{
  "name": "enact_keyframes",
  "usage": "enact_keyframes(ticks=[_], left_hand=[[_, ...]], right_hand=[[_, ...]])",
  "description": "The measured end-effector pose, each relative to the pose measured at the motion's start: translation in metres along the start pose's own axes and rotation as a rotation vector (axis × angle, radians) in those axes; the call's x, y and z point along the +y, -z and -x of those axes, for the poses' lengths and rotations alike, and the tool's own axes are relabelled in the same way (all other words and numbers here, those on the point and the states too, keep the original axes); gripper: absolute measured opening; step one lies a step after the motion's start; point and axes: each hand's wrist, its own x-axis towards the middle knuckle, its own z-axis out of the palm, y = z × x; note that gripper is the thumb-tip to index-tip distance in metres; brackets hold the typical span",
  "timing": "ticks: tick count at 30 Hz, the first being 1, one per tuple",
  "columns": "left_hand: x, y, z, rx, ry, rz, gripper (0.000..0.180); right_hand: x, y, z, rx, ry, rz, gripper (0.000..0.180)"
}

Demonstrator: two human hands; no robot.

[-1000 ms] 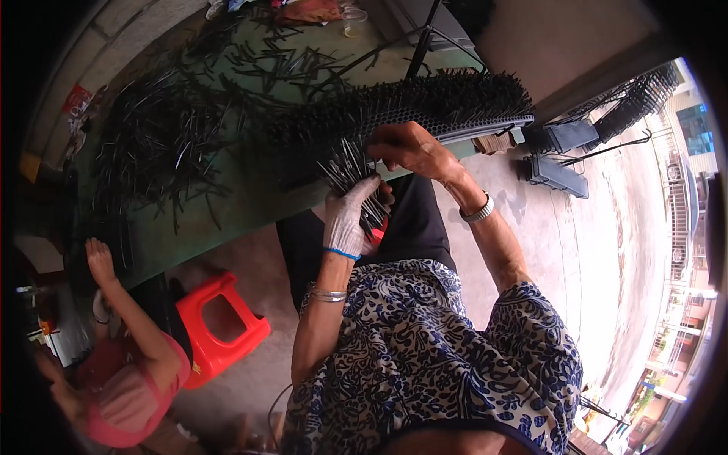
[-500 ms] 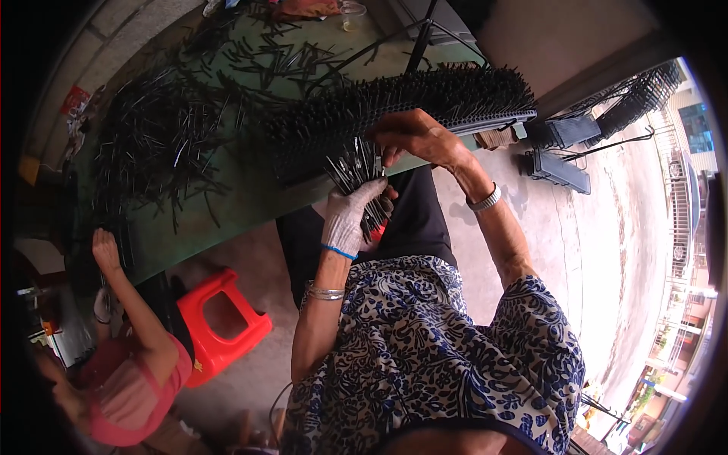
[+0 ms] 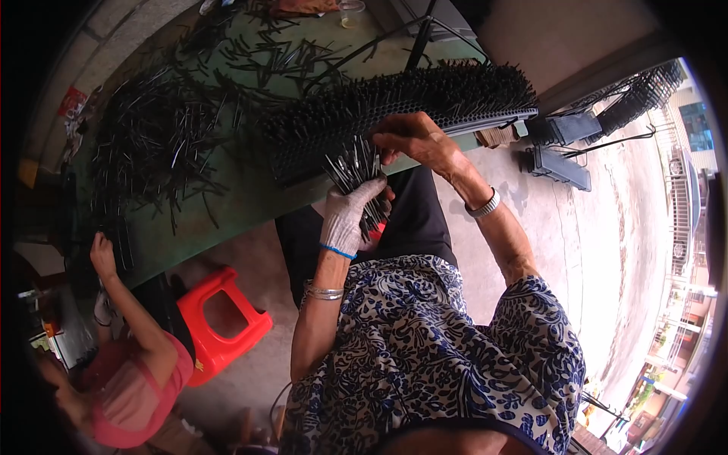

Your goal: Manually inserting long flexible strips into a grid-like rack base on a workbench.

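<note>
My left hand (image 3: 351, 216), in a white knitted glove with a blue cuff edge, grips a bundle of thin black strips (image 3: 353, 168) that fan out above and below the fist. My bare right hand (image 3: 415, 138) is just right of the bundle's upper ends. Its thumb and fingers are drawn together; whatever lies between them is too small to make out. Behind both hands stretches a long black perforated board (image 3: 303, 155), slanting up to the right. Many black strips (image 3: 447, 87) stand upright in its far part, while holes show along its near side.
A large heap of loose black strips (image 3: 155, 129) covers the left of the green table (image 3: 189, 241). Below the table's edge stands a red plastic stool (image 3: 220, 322). A co-worker's hand (image 3: 103, 254) is at the left table edge. Grey-black trays (image 3: 557, 168) are at right.
My right hand and wrist have shifted slightly downward, still beside the bundle. My left hand keeps its grip in nearly the same place. The co-worker's arm has moved a little.
</note>
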Motion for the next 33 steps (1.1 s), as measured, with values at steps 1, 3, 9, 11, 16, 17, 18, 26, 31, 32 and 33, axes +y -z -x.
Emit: enact_keyframes(ticks=[1, 3, 9, 11, 16, 17, 18, 26, 31, 32, 33], left_hand=[[0.001, -0.001, 0.0, 0.005, -0.002, 0.007, 0.014], [0.001, -0.001, -0.001, 0.007, -0.005, 0.013, 0.014], [0.001, -0.006, -0.002, 0.069, -0.003, 0.157, 0.013], [-0.001, -0.002, -0.005, 0.104, 0.005, 0.252, 0.013], [-0.011, 0.004, -0.015, 0.085, 0.026, 0.262, 0.017], [-0.014, 0.004, -0.017, 0.08, 0.026, 0.261, 0.017], [-0.012, 0.001, -0.015, 0.056, 0.061, 0.301, 0.018], [-0.025, 0.01, -0.023, -0.04, 0.136, 0.447, 0.022], [-0.023, 0.005, -0.022, 0.026, 0.137, 0.516, 0.019], [-0.023, 0.004, -0.024, 0.025, 0.137, 0.517, 0.019], [-0.022, 0.003, -0.025, 0.028, 0.145, 0.537, 0.015]], right_hand=[[0.0, 0.001, 0.0, 0.0, 0.0, -0.001, 0.023], [0.0, 0.004, 0.0, -0.011, 0.027, -0.021, 0.022], [-0.006, 0.009, 0.006, 0.0, 0.085, -0.03, 0.02], [-0.012, 0.012, 0.006, 0.065, 0.123, -0.012, 0.016], [-0.011, 0.015, -0.008, 0.487, 0.361, 0.283, 0.013], [-0.007, 0.015, -0.011, 0.491, 0.362, 0.286, 0.013], [-0.004, 0.014, -0.015, 0.526, 0.429, 0.385, 0.012], [0.011, 0.018, -0.036, 0.512, 0.557, 0.556, 0.012], [0.004, 0.014, -0.033, 0.479, 0.539, 0.512, 0.012], [0.005, 0.014, -0.033, 0.473, 0.531, 0.493, 0.013], [0.005, 0.015, -0.033, 0.473, 0.53, 0.494, 0.013]])
